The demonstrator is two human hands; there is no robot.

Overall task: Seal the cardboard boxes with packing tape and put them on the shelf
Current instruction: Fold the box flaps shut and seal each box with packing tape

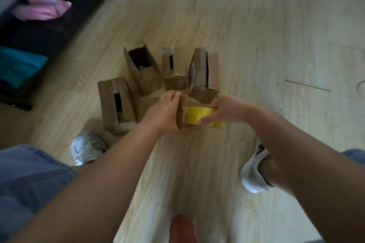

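The small brown cardboard box (pixel 185 102) being sealed sits on the pale wooden floor (pixel 197 163), directly between the hands. The left hand (pixel 163 113) lies over its top and left side, fingers bent over the far edge, holding it steady. The right hand (pixel 224 110) pinches a yellow roll of packing tape (pixel 197 116), which is pressed against the box's right face. The tape should probably run leftward across the top, towards the left hand. Four more brown cardboard boxes (pixel 145 71) stand just beyond and left of it, flaps unsealed.
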